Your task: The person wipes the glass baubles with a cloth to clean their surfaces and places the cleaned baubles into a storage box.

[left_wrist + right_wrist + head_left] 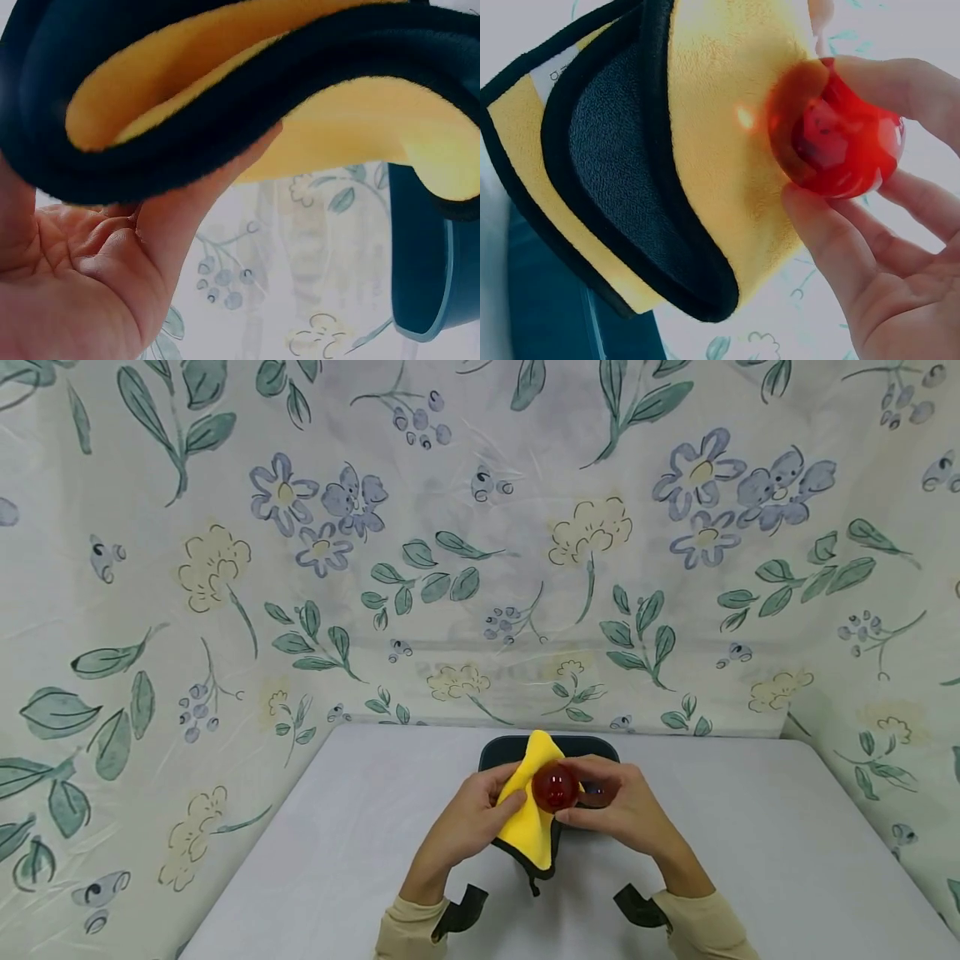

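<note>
In the head view my left hand point(467, 817) grips a folded yellow cloth point(534, 839) with a dark edge, its thumb across the yellow face. My right hand point(633, 806) holds a see-through red ball point(556, 787) against that face. The right wrist view shows the ball point(840, 131) pinched between fingertips and thumb, overlapping the cloth point(705, 150), whose other side is dark blue. Over in the left wrist view, the cloth point(352, 127) curves above the left palm point(90, 277) and hides most of the fingers.
Behind the hands a dark teal tray point(592, 747) sits on the white table point(337, 860), partly covered by the cloth and hands. A flower-patterned sheet point(480, 568) hangs at the back and sides. Dark straps point(461, 912) stick out at the wrists.
</note>
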`<state>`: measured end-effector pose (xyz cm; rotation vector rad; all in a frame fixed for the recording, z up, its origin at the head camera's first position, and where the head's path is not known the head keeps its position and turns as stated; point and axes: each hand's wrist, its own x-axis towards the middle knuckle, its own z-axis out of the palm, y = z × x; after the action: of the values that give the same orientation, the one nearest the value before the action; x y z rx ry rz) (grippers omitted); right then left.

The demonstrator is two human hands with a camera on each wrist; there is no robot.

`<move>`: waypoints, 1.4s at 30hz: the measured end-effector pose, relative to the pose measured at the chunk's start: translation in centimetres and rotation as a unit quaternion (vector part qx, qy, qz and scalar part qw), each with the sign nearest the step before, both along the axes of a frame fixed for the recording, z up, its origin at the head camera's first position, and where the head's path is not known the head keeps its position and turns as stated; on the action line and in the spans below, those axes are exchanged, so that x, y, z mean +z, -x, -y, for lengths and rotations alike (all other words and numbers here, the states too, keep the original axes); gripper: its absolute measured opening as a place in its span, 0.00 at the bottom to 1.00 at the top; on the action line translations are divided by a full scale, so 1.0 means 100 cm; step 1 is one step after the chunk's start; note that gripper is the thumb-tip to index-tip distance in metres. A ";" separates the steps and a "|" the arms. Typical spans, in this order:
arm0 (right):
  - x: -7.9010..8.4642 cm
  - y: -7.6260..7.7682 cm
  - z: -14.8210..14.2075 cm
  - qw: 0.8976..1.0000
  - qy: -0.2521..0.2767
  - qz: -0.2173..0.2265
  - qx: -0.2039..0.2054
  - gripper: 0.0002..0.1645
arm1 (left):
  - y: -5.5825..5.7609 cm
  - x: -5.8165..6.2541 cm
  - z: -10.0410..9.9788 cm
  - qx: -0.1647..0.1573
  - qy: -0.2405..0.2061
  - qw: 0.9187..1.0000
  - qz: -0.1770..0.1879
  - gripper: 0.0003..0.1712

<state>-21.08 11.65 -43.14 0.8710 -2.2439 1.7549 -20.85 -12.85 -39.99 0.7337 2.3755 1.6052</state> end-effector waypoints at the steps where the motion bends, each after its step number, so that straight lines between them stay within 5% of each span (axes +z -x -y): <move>1: 0.000 0.000 0.000 1.000 0.004 0.003 -0.004 0.32 | 0.000 0.000 0.000 -0.001 0.000 1.000 0.004 0.27; 15: -0.001 0.004 -0.003 0.998 0.014 0.021 -0.059 0.33 | -0.007 0.002 -0.006 0.012 -0.010 1.000 0.015 0.30; 29: -0.004 0.007 -0.003 0.995 0.003 0.071 -0.070 0.41 | -0.010 0.001 -0.007 0.043 -0.010 0.999 -0.032 0.29; 42: -0.006 0.008 -0.002 0.996 -0.044 0.031 -0.076 0.35 | -0.011 0.002 -0.009 0.070 -0.016 0.994 -0.078 0.26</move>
<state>-21.91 11.87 -43.78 0.6488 -2.3739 1.6490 -19.74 -11.96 -39.74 0.7377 2.5697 1.7010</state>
